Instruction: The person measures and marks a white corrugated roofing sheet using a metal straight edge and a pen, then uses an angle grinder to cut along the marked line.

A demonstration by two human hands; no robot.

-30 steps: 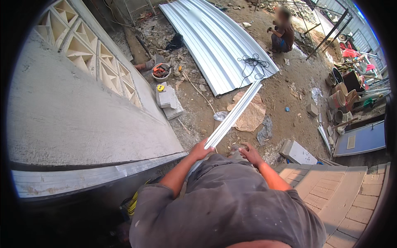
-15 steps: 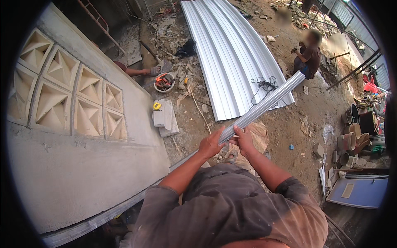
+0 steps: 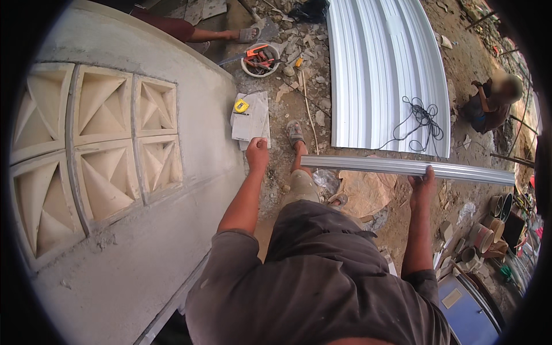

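Spanning left to right in front of the person's grey shirt [image 3: 310, 276], a long ribbed metal channel [image 3: 368, 165] hangs from the right hand [image 3: 422, 184], which is wrapped narrowly on it near the middle. Its long axis runs almost straight across the body, the right end sitting slightly lower in the view, the left end pointing towards the wall [image 3: 144, 253] with its row of patterned ventilation blocks [image 3: 103, 106]. The left hand [image 3: 257, 152], apart from the channel, is curled into a loose fist by the near edge of a pale flat block [image 3: 247, 129]; I cannot tell whether they touch. On that block lies a yellow tape measure [image 3: 241, 106]. Brown paper [image 3: 368, 190] lies on the ground below the channel. Farther out, the corrugated roofing sheet [image 3: 374, 80] lies with its ribs roughly square to the channel, a tangled black cable [image 3: 424, 118] on its near end. Left of the sheet stands a white tool bucket [image 3: 246, 68], beside another person's leg [image 3: 215, 36]; off to the right, someone crouches [image 3: 489, 106]
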